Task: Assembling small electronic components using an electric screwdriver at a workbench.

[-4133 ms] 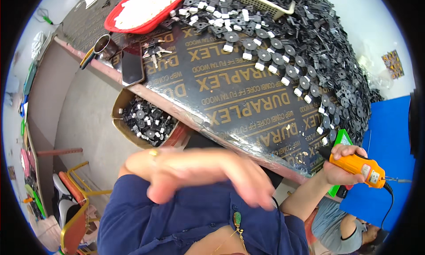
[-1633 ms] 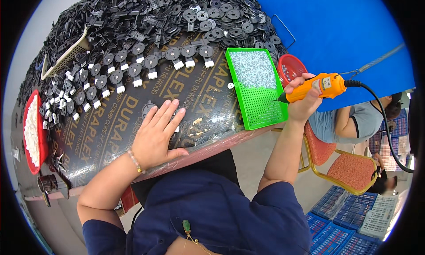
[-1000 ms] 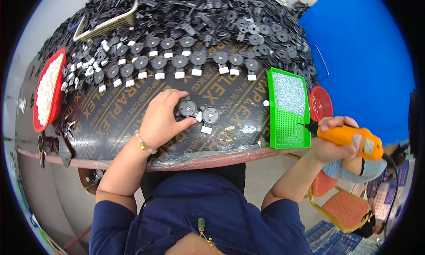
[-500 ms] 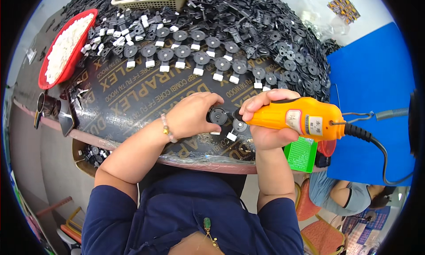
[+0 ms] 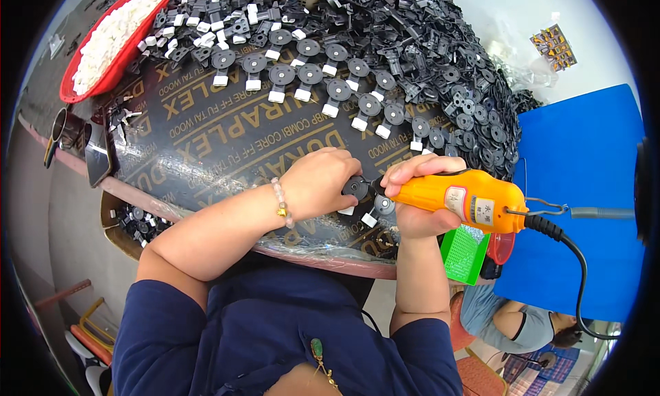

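My left hand (image 5: 317,183) is closed on a round black plastic part (image 5: 355,187) low over the dark tabletop, with a bit of white at its lower edge. In my right hand (image 5: 421,214) is an orange electric screwdriver (image 5: 474,198), lying nearly level. Its black front end points left and meets the right side of the held part; the tip itself is hard to make out. A second round black part with a white tab (image 5: 370,220) lies just below that front end. Beyond my hands, several similar round parts with white tabs (image 5: 338,90) lie in loose rows.
A large heap of black parts (image 5: 440,45) covers the far side. A red basket (image 5: 69,86) of white pieces stands far left, above a phone (image 5: 98,155). At right are a green basket (image 5: 454,255), a blue panel (image 5: 577,169) and the screwdriver's cable (image 5: 584,272). Another person (image 5: 509,320) sits lower right.
The whole view has shifted, so the table appears further right and lower. The screwdriver's front end looks slightly closer to the held part. Both hands keep their grip.
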The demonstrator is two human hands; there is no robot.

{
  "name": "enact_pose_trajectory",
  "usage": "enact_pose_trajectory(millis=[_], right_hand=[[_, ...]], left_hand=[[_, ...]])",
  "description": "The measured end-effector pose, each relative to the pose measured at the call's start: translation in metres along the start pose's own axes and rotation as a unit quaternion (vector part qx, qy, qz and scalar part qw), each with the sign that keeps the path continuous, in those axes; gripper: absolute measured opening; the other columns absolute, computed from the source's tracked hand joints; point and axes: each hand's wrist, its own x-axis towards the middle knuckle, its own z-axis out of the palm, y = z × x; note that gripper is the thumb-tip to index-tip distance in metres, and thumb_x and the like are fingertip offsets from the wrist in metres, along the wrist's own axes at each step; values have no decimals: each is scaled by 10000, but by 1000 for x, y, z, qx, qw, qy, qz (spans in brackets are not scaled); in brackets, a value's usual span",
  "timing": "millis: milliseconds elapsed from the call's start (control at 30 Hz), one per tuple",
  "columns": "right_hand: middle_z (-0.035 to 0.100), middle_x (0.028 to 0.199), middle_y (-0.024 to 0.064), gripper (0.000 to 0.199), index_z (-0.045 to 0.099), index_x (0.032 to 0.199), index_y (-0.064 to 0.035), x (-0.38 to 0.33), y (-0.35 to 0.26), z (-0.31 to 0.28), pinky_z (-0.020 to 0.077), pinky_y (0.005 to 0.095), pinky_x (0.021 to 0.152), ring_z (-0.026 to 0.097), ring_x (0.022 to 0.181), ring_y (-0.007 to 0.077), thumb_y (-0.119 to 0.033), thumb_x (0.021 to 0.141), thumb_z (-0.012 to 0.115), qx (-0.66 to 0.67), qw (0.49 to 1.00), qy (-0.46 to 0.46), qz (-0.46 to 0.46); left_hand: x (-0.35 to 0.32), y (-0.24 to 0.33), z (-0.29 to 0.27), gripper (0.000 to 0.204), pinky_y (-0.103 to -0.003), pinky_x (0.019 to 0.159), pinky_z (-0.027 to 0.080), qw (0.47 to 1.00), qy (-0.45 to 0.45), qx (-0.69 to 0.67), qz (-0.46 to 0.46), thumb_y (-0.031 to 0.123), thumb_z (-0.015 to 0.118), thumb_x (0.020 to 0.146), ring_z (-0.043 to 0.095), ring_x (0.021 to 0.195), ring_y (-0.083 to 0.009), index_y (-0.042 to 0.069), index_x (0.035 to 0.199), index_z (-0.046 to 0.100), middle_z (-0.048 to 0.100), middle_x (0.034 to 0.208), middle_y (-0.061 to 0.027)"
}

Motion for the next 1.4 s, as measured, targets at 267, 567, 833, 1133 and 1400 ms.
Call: enact_pose_trajectory(millis=[267, 567, 833, 1133, 1400], right_hand=[[647, 812, 137, 900, 507, 1104, -50, -1, 0, 2, 564, 362, 583, 629, 600, 201, -878, 757, 575, -34, 998, 30, 35], [646, 831, 116, 901, 566, 1205, -71, -26, -91, -88, 494, 334, 529, 594, 579, 193, -871, 791, 558, -108, 978, 154, -86], [621, 770, 106, 728, 548, 1120, 2, -101, -120, -188, 488, 297, 538, 586, 582, 183, -677, 883, 656, -289, 895, 330, -81], [608, 801, 103, 741, 517, 1151, -1, -113, -108, -213, 493, 291, 562, 584, 615, 184, -695, 910, 611, -311, 871, 367, -100], [609, 796, 106, 751, 520, 1148, 4, -113, -109, -214, 497, 286, 567, 582, 609, 182, -704, 912, 598, -297, 874, 371, -98]], left_hand=[[1, 1, 2, 402, -447, 878, 523, 1000, 2, 2, 11, 191, 842, 710, 654, 974, -371, 8, 1033, 687, 687, 959, -171], [-1, 7, -14, 413, -440, 903, 514, 996, -84, -22, 37, 219, 839, 723, 647, 1016, -379, 18, 1043, 672, 684, 1013, -176], [5, 24, 20, 423, -428, 949, 497, 998, -22, 7, 61, 214, 820, 764, 632, 1045, -355, 11, 1106, 674, 680, 1051, -153], [3, 24, 15, 421, -421, 930, 495, 996, -20, 36, 75, 217, 809, 751, 619, 1024, -332, 22, 1100, 675, 668, 1043, -125], [3, 26, 12, 440, -418, 935, 489, 997, -26, 37, 69, 228, 817, 740, 613, 1027, -326, 32, 1108, 676, 664, 1051, -111]])
